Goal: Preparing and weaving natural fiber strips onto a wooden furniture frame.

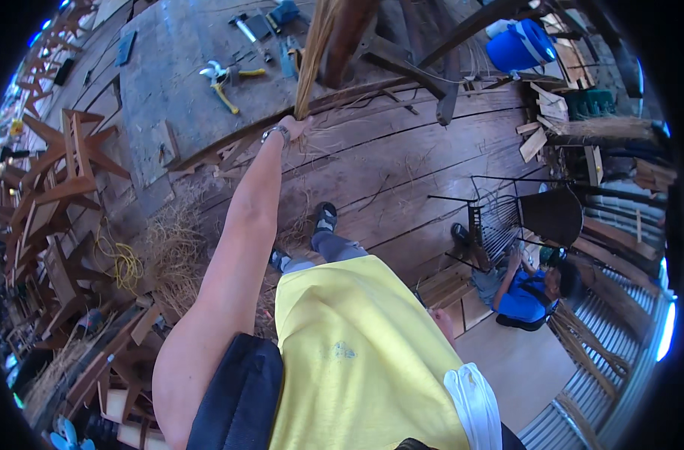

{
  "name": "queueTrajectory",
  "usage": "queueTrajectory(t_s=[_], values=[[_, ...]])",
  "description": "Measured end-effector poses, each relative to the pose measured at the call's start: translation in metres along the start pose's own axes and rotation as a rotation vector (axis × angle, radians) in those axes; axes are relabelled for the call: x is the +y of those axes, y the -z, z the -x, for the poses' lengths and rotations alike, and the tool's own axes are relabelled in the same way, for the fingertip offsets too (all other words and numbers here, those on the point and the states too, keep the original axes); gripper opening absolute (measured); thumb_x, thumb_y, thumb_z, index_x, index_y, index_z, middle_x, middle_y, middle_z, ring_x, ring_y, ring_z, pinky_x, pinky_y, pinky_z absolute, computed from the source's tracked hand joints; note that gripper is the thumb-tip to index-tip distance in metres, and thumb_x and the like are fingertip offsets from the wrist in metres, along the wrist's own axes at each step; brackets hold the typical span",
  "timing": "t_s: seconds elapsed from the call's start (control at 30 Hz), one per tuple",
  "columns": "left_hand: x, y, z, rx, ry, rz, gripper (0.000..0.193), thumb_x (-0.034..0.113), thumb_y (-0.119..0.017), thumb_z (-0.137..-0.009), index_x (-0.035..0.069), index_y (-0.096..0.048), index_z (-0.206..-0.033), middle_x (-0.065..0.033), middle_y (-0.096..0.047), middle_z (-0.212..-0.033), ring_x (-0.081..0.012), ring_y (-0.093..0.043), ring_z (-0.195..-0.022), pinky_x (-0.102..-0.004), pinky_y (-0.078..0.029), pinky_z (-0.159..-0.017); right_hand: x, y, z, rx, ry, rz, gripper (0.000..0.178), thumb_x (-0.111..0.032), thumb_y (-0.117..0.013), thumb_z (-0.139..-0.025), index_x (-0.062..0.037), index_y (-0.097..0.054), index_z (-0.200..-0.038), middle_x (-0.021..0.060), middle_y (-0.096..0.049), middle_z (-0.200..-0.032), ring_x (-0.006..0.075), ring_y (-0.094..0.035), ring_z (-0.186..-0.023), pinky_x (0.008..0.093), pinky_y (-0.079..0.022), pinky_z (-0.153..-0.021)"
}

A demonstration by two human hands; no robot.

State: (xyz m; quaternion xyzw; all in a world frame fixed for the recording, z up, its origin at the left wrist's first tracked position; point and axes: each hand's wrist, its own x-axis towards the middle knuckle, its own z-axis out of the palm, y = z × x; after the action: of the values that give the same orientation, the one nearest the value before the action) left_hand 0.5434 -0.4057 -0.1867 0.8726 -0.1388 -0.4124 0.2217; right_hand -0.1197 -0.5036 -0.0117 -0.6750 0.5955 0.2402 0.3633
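From the head view, the left hand (295, 124) reaches far out, its fingers clenched around a bundle of rattan strands (312, 56) standing upright beside the counter (169, 82), where yellow-handled pliers (223, 82) lie. The right hand is out of sight. A seated person (526, 289) works on a black chair frame (522, 217).

A worn grey desk (177, 82) carries yellow-handled pruning shears (220, 81), a hammer (243, 26) and a blue tool (285, 12) near its far end. Beside the desk, stacked wooden chair frames (60, 161) crowd the left side, with a coil of yellow cord (123, 264) and a heap of dry straw (178, 251) on the plank floor (402, 161). A blue plastic barrel (520, 46) stands at the upper right, near loose wood offcuts (543, 120). Lower right, a seated person in a blue shirt (523, 294) works at a black metal chair frame (518, 217).
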Motion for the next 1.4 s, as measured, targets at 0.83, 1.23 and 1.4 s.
queueTrajectory(t_s=[0.83, 1.23, 1.4], values=[[-0.267, -0.01, 0.467, -0.346, -0.177, 1.288, 0.044, 0.036, -0.058, -0.095, -0.003, -0.063, -0.113, -0.0107, -0.068, -0.099, -0.0183, -0.066, -0.089, -0.0305, -0.053, -0.084, -0.418, -0.234, 0.125, -1.314, 1.025, 0.521, 0.039, -0.02, -0.073, -0.085, -0.004, -0.042, -0.103, 0.0073, -0.062, -0.073, 0.0097, -0.057, -0.055, 0.0233, -0.044, -0.045], [-0.238, -0.119, 0.515, 0.139, -0.644, 1.946, 0.038, 0.018, -0.069, -0.086, 0.003, -0.058, -0.119, -0.0079, -0.064, -0.112, -0.0182, -0.061, -0.103, -0.0342, -0.048, -0.088, -0.431, -0.246, 0.162, -1.753, 0.734, 0.626, 0.081, -0.021, -0.076, -0.081, 0.0003, -0.026, -0.142, 0.0085, -0.062, -0.075, 0.0099, -0.055, -0.054, 0.0227, -0.04, -0.046], [-0.21, -0.128, 0.502, 0.487, -0.683, 2.092, 0.025, 0.017, -0.067, -0.088, 0.004, -0.062, -0.109, -0.0067, -0.065, -0.097, -0.0141, -0.061, -0.088, -0.029, -0.049, -0.079, -0.439, -0.246, 0.164, -1.762, 0.73, 0.732, 0.085, -0.022, -0.076, -0.082, 0.0006, -0.023, -0.144, 0.0071, -0.061, -0.072, 0.0092, -0.052, -0.054, 0.0229, -0.04, -0.047]])
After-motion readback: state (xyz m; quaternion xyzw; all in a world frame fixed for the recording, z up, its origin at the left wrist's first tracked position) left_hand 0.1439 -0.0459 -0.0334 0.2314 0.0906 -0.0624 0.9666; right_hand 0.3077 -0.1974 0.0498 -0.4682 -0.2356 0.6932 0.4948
